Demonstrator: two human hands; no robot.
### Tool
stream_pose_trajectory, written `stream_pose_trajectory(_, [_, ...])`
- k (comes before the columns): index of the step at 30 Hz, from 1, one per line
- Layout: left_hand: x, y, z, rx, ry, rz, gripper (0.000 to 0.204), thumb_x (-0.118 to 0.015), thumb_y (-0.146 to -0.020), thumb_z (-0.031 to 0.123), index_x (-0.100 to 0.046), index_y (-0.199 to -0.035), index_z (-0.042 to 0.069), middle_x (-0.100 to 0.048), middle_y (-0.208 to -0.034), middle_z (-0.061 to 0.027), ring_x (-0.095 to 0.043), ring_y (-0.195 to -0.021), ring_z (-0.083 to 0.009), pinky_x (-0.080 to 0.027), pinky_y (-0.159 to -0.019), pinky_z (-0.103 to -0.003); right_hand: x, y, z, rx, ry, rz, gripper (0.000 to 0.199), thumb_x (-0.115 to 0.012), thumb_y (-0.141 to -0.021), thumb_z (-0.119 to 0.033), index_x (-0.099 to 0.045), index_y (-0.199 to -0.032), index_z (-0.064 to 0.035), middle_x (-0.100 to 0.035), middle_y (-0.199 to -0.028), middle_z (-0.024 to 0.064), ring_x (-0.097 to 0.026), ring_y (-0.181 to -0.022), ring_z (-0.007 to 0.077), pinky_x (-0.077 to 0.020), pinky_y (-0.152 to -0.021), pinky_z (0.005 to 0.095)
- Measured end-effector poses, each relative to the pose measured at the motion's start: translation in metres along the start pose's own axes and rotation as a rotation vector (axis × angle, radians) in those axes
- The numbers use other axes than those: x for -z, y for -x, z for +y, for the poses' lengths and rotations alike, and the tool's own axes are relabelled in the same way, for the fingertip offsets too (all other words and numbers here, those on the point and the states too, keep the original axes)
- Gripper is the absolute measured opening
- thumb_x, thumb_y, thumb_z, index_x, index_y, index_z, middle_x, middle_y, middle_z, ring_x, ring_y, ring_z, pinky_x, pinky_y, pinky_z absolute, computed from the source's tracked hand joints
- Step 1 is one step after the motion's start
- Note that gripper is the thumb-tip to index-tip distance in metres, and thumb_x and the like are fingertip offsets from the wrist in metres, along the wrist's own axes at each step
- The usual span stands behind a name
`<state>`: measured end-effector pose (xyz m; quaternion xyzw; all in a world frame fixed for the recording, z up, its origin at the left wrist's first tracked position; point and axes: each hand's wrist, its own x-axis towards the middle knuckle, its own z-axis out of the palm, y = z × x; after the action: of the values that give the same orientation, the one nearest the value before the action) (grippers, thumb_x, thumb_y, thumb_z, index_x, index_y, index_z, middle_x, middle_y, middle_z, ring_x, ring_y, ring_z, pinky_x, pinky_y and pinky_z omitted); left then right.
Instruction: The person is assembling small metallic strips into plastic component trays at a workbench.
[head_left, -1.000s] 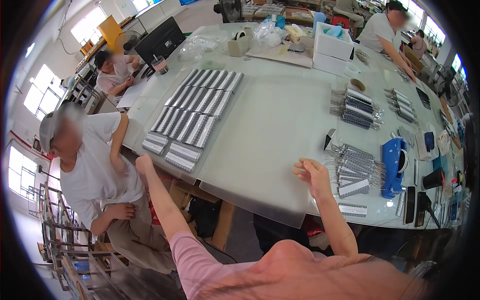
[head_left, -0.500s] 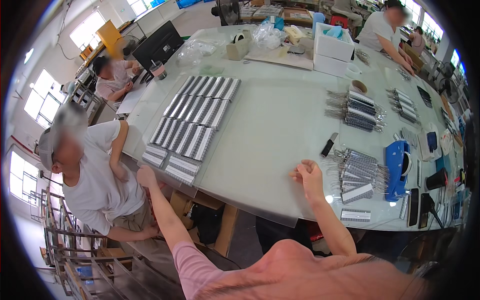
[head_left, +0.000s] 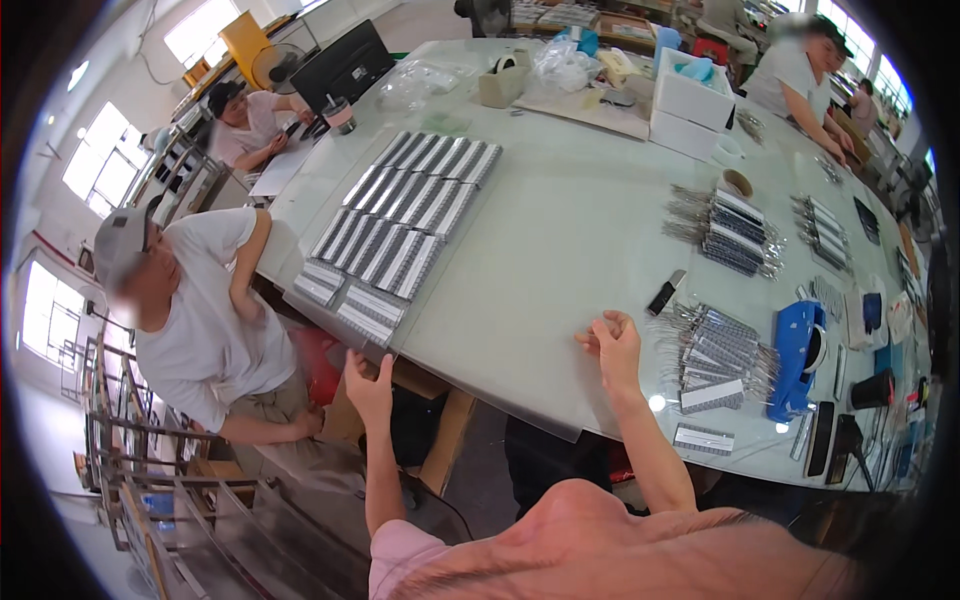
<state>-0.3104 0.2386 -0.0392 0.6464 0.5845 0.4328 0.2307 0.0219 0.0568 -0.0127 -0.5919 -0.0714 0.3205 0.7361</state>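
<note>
My left hand (head_left: 370, 388) is held at the table's front edge, with thumb and fingers apart and nothing in it. Just beyond it lie rows of flat silver-white and dark grey strips (head_left: 400, 215), with a few strips (head_left: 370, 314) turned another way at the near end. Above the tabletop, my right hand (head_left: 614, 352) has loosely bent, parted fingers and no visible object in them. To its right are a black-handled knife (head_left: 666, 293) and a fanned pile of grey strips with thin wires (head_left: 715, 350). One loose pale strip (head_left: 703, 439) lies nearer the edge.
A blue tape dispenser (head_left: 794, 360) stands right of the wired pile. Another wired bundle (head_left: 735, 230) and a tape roll (head_left: 737, 183) lie farther back. White foam boxes (head_left: 690, 95) stand at the back. A person in a white shirt (head_left: 215, 320) leans on the table's left side.
My left hand has drawn back to the right and nearer me, and its fingers have spread from a closed shape. The right hand stays nearly in place. The view has shifted slightly.
</note>
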Motion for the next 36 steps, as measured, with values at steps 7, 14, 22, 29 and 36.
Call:
stream_pose_trajectory(7, [-0.004,0.02,-0.011,-0.065,-0.016,-0.024,0.074,-0.079,-0.078,0.022,-0.045,-0.136,-0.009,-0.062,-0.115,-0.0183,-0.061,-0.104,-0.027,-0.049,-0.089,-0.035,-0.005,-0.004,0.003,0.021,0.009,-0.011,0.029,-0.06,-0.091,-0.006,-0.046,-0.114,0.005,-0.06,-0.081,0.0076,-0.069,-0.069,0.0203,-0.0518,-0.056,0.0243])
stream_pose_trajectory(14, [-0.008,0.017,-0.005,-0.043,-0.009,0.029,0.069,-0.079,-0.079,0.022,-0.049,-0.133,-0.009,-0.062,-0.107,-0.0157,-0.061,-0.093,-0.0243,-0.049,-0.084,-0.035,-0.006,-0.011,0.008,0.015,0.028,-0.001,0.029,-0.059,-0.09,-0.006,-0.046,-0.114,0.0047,-0.06,-0.082,0.0082,-0.069,-0.068,0.0189,-0.0518,-0.056,0.0245])
stream_pose_trajectory(22, [-0.017,0.01,-0.009,-0.049,-0.059,0.074,0.065,-0.077,-0.08,0.02,-0.05,-0.132,-0.008,-0.063,-0.101,-0.0137,-0.06,-0.089,-0.0228,-0.049,-0.081,-0.034,-0.02,-0.015,0.006,0.007,0.028,-0.001,0.029,-0.059,-0.09,-0.006,-0.046,-0.114,0.0048,-0.06,-0.082,0.0089,-0.069,-0.068,0.019,-0.0523,-0.056,0.0247])
stream_pose_trajectory(29, [-0.018,0.008,-0.012,-0.019,0.01,0.077,0.067,-0.078,-0.079,0.021,-0.05,-0.133,-0.008,-0.061,-0.101,-0.0132,-0.059,-0.088,-0.0212,-0.05,-0.077,-0.032,-0.023,-0.02,0.008,0.021,0.047,-0.021,0.029,-0.059,-0.091,-0.007,-0.046,-0.113,0.0053,-0.06,-0.079,0.0086,-0.069,-0.065,0.0192,-0.0525,-0.054,0.0254])
stream_pose_trajectory(36, [-0.008,-0.045,0.08,-0.684,-0.427,0.139,0.047,-0.068,-0.081,0.013,-0.054,-0.124,0.001,-0.055,-0.118,-0.0207,-0.047,-0.115,-0.0394,-0.032,-0.102,-0.05,-0.02,-0.018,0.003,-0.021,0.062,-0.026,0.028,-0.058,-0.092,-0.008,-0.045,-0.112,0.0055,-0.059,-0.077,0.0083,-0.068,-0.064,0.0189,-0.0529,-0.054,0.0267])
